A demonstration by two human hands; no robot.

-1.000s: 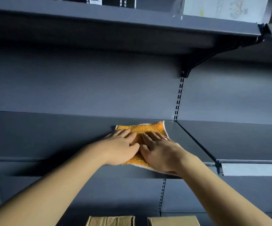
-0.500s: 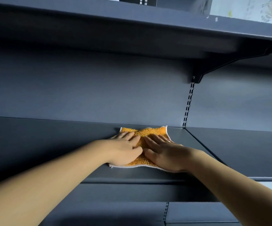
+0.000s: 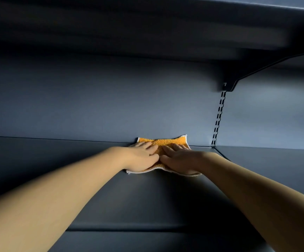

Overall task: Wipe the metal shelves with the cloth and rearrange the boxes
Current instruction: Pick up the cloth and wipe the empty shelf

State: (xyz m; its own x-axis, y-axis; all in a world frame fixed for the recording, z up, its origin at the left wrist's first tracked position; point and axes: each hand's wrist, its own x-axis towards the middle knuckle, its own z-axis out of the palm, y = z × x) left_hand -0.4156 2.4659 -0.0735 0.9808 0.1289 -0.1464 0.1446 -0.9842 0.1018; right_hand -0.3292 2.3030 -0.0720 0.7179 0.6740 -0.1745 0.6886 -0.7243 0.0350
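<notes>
Right, the orange cloth point(image 3: 165, 142) with its white edging lies flat on the dark metal shelf point(image 3: 147, 200), pushed all the way to the rear so its far edge meets the grey back panel point(image 3: 93, 106). Both hands are on top of it, side by side and almost touching: the left hand point(image 3: 140, 157) covers the left half, the right hand point(image 3: 180, 160) the right half, palms down, fingers stretched out straight and pressing the fabric onto the metal, nothing gripped or pinched. A strip of white hem peeks out under the wrists at the near edge. Just right of the cloth a slotted upright point(image 3: 218, 117) runs up the back panel, and beyond it a neighbouring shelf point(image 3: 267, 166) sits at the same level. Up top, a black bracket point(image 3: 238, 82) hooks into that upright and carries the upper shelf point(image 3: 147, 24), seen from underneath, blurred and in shadow.
</notes>
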